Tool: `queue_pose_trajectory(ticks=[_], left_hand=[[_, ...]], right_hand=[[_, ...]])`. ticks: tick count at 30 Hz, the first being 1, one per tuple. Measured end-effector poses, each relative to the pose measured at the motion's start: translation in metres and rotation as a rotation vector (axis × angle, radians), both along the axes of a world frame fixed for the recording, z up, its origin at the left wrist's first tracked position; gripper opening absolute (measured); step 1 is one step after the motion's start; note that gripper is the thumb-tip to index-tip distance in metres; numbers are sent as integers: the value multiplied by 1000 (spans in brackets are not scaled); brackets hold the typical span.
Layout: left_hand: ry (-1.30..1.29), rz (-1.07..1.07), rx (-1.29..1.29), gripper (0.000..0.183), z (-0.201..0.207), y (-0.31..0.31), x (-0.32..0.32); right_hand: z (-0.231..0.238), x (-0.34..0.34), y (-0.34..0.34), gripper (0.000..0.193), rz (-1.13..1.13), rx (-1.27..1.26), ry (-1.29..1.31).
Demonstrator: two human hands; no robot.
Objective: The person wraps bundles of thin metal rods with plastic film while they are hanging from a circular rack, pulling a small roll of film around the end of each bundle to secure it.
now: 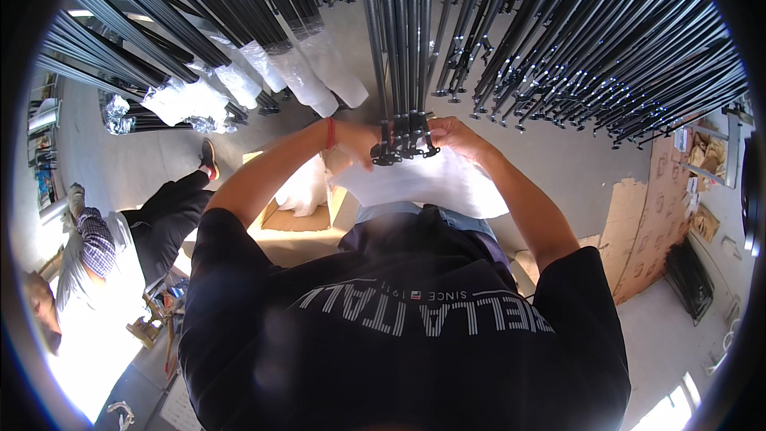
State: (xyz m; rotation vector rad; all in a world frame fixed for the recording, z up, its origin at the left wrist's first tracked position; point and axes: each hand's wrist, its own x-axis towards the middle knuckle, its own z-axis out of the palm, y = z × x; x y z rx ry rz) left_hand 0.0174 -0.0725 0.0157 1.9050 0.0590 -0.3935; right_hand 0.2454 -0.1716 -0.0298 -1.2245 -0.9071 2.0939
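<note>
A bundle of black metal rods (403,40) comes down from the top middle, its bracketed ends (407,144) between my two hands. Behind and below those ends spreads a thin white wrapping sheet (431,183), across my front. My left hand (357,142), with a red band at the wrist, is closed at the left of the rod ends, by the sheet's upper edge. On the other side my right hand (456,136) curls its fingers round the sheet's edge against the rods. The fingertips of both hands are partly hidden by the rods.
More black rods (574,48) stand in rows at the right; those at the left have white-wrapped ends (287,72). An open cardboard box (299,219) holding white material is beside my left arm. Another person (112,247) is at the far left. Cardboard (638,215) stands at the right.
</note>
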Motion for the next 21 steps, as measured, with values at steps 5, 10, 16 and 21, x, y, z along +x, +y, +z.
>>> queue_pose_trajectory(ticks=[5, 10, 16, 21], left_hand=[[220, 209, -148, 41, 7, -10, -1], [-127, 326, -8, 23, -2, -12, -12], [92, 299, 169, 23, 3, 14, -16], [75, 364, 125, 24, 26, 30, -8]], right_hand=[[15, -4, 10, 23, -11, 148, -31], [39, -13, 16, 16, -32, 127, -168], [44, -8, 27, 7, -62, 90, -30], [49, 2, 38, 3, -91, 290, -34]])
